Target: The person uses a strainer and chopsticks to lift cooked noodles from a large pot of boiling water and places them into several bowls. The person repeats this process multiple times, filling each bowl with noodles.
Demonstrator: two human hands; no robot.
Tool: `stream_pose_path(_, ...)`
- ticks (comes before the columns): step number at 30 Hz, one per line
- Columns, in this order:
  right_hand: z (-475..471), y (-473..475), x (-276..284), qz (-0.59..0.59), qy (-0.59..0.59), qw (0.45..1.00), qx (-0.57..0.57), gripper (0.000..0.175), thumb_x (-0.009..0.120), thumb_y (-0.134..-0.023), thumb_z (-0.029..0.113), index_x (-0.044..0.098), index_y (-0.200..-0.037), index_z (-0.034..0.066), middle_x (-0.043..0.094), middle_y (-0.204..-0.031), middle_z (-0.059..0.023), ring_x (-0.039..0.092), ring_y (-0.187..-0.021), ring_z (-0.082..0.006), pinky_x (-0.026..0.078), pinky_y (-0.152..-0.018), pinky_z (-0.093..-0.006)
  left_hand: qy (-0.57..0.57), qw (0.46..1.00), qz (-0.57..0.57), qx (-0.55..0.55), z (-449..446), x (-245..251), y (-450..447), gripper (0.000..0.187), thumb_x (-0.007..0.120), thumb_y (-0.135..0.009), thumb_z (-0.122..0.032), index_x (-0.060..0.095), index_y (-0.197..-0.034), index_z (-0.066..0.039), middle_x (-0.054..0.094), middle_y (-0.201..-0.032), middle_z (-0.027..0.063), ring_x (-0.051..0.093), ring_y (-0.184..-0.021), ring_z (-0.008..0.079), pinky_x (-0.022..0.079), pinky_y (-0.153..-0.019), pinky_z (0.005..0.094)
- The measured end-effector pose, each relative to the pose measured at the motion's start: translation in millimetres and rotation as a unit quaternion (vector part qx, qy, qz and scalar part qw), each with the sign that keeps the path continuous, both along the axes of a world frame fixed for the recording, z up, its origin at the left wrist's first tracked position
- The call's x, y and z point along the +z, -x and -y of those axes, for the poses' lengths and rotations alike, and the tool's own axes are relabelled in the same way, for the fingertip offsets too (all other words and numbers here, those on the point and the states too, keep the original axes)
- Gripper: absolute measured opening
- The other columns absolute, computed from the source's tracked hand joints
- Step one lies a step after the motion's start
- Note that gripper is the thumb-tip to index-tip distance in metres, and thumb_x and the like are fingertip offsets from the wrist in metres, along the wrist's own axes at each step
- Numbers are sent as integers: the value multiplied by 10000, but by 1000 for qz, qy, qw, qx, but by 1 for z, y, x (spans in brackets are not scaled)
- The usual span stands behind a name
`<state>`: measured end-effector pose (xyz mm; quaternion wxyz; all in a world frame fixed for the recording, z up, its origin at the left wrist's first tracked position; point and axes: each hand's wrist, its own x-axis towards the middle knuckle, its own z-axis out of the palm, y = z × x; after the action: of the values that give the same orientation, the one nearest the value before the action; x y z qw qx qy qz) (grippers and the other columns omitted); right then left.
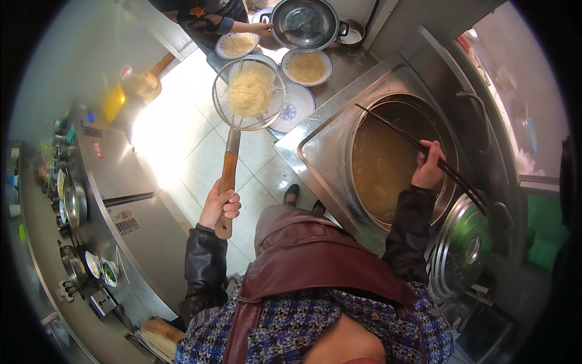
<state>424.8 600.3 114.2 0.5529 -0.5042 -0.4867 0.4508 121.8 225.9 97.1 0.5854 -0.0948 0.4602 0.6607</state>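
Note:
My left hand point(221, 204) grips the wooden handle of a wire-mesh strainer point(219, 93), which is held out ahead of me. A mound of pale noodles point(249, 93) lies in its mesh bowl. Partly beneath the strainer is a white plate point(298, 102) with a blue pattern at its centre. My right hand point(428, 166) holds a pair of long dark chopsticks point(395, 127) over a large round pot point(382, 173) of cloudy brownish liquid. Their tips point toward the pot's far left rim.
Plates of noodles point(307, 68) stand on the metal counter ahead. Another person's hand point(261, 29) touches a steel pan point(303, 22) there. A large metal lid point(464, 250) leans right of the pot. Along the left runs a steel counter point(136, 268) with pans and bowls point(108, 271).

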Motion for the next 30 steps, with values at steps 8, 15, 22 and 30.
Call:
stream_pose_path(8, 1, 132, -74, 20, -10, 968, 252, 197, 591, -926, 173, 704, -891, 15, 599, -688, 2, 490, -570, -60, 370, -500, -202, 41, 997, -35, -53, -29, -31, 12, 406, 433, -879, 15, 335, -1227, -170, 426, -747, 50, 354, -504, 63, 295, -407, 203)
stream_pose_path(15, -3, 231, -144, 27, 10, 946, 324, 175, 627, -890, 158, 704, -901, 2, 592, -630, -11, 531, -540, -82, 422, -514, -226, 124, 965, -203, -112, -56, -46, -10, 624, 442, -895, -22, 187, -1435, -203, 465, -765, 29, 436, -528, 102, 399, -441, 260)
stream_pose_path(22, -1, 243, -181, 172, -78, 933, 308, 228, 662, -853, 220, 682, -852, -7, 608, -630, -49, 561, -542, -125, 448, -534, -274, 209, 875, -400, -174, -50, -52, -19, 688, 471, -873, -38, 144, -1470, -132, 566, -749, 135, 578, -595, 261, 466, -526, 362)
stream_pose_path(30, 1, 230, -174, 208, -133, 913, 324, 256, 640, -861, 243, 667, -861, -12, 657, -765, -153, 632, -725, -274, 485, -672, -359, 185, 747, -616, -167, -22, -38, -24, 741, 494, -848, -14, 120, -1483, -93, 607, -873, 272, 612, -758, 423, 486, -679, 445)
